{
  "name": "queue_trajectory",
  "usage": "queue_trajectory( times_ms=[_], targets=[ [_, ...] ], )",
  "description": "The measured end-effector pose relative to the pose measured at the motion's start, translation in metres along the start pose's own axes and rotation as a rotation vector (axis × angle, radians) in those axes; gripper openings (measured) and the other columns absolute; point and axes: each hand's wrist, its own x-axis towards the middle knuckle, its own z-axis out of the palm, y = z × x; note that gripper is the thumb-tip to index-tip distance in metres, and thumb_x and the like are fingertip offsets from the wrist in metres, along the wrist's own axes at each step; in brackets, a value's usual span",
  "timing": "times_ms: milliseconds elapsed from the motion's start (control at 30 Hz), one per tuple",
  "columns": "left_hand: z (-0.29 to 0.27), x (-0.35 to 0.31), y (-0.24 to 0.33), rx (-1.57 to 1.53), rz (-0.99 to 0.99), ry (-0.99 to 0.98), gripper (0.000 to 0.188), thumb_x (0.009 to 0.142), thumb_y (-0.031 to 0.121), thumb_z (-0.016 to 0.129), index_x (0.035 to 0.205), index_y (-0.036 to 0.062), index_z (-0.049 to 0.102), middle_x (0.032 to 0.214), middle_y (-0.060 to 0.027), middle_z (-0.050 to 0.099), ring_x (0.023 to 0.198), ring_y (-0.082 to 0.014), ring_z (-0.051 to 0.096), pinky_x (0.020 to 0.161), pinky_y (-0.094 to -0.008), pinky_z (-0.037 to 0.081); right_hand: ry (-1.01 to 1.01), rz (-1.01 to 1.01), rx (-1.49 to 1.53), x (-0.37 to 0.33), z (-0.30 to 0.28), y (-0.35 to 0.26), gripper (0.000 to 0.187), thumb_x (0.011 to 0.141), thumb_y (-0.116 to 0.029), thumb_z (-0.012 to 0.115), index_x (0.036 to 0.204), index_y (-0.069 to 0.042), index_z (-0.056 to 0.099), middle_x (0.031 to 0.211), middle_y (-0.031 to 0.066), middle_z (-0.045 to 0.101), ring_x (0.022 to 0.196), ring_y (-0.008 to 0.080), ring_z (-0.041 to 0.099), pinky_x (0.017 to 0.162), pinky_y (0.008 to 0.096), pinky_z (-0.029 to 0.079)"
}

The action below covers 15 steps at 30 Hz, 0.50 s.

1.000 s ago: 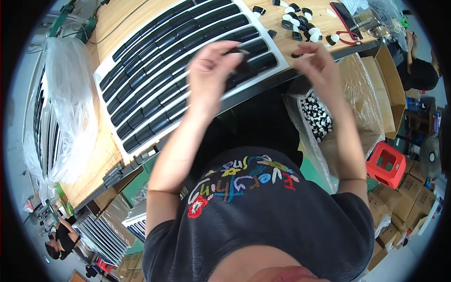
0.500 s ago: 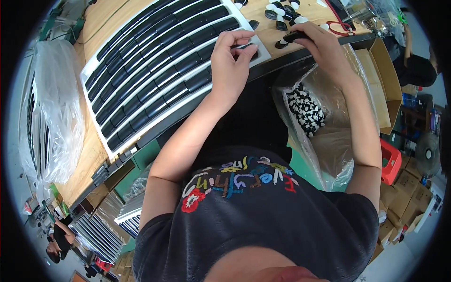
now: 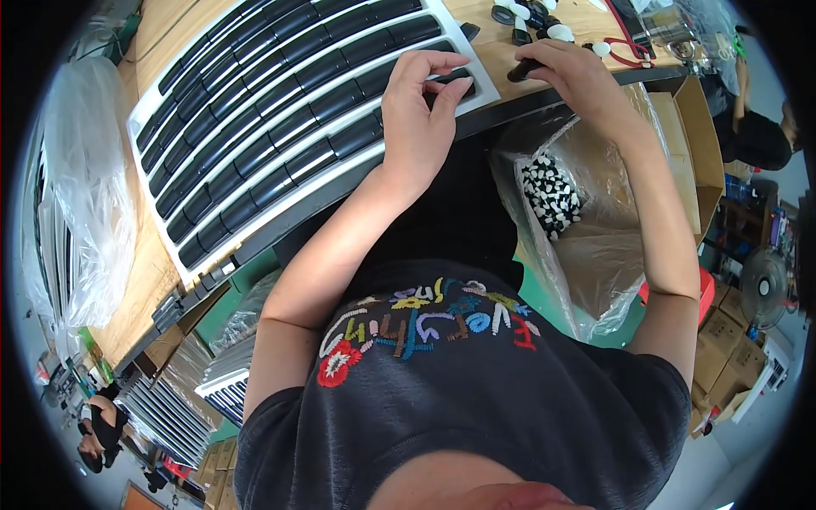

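A white tray (image 3: pixel 486 83) with rows of glossy black cylindrical pieces lies slanted on the wooden table. My left hand (image 3: pixel 416 119) is at its near right end, thumb and fingers curled round a black cylindrical piece (image 3: pixel 456 83) in the nearest row. The fingers partly cover that piece. To the right of the tray, my right hand (image 3: pixel 582 85) pinches a short dark piece (image 3: pixel 522 70) close above the table edge. Its far end is hidden under the fingers. Several loose black and white round parts (image 3: pixel 520 17) lie just beyond this hand.
Below the table edge, a clear plastic bag (image 3: pixel 599 263) in a cardboard box (image 3: pixel 710 144) holds many small black and white pieces (image 3: pixel 551 194). A red-handled tool (image 3: pixel 631 55) lies at the right. Plastic-wrapped trays (image 3: pixel 93 204) stand at the left. Other people are in the background.
My right hand has shifted slightly left, away from the loose parts, and its dark piece has turned. The black-and-white end beneath it no longer shows. My left hand keeps its grip; the view has shifted a little.
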Motion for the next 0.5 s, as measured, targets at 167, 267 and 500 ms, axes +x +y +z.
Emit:
queue_trajectory(
  times_ms=[167,267,500],
  targets=[
    [0.001,0.002,-0.005,-0.002,0.097,0.052,0.020,0.086,-0.006,0.067,0.104,0.0020,0.066,0.101,-0.0086,0.060,0.087,-0.0171,0.061,0.070,-0.0260,0.050,-0.031,0.041,0.018,0.004,0.001,0.005,0.026,0.091,-0.007,0.064,0.117,-0.003,0.064,0.105,0.0160,0.069,0.095,0.0350,0.066,0.082,0.0390,0.051],
    [0.000,0.002,-0.007,-0.019,0.095,0.060,0.020,0.085,-0.006,0.067,0.104,0.0021,0.066,0.099,-0.0086,0.060,0.085,-0.0173,0.061,0.069,-0.0263,0.049,-0.041,0.083,0.049,0.006,-0.001,0.000,0.026,0.092,-0.007,0.063,0.117,-0.003,0.064,0.107,0.0164,0.069,0.094,0.0347,0.066,0.082,0.0377,0.051],
    [-0.001,0.000,-0.005,-0.045,0.022,0.043,0.021,0.087,-0.005,0.065,0.107,0.0013,0.067,0.095,-0.0104,0.068,0.075,-0.0188,0.064,0.070,-0.0279,0.053,0.068,0.512,0.311,0.010,0.008,-0.029,0.026,0.094,-0.008,0.063,0.120,-0.002,0.065,0.080,0.0083,0.069,0.073,0.0121,0.067,0.071,0.0270,0.053]
  ],
)
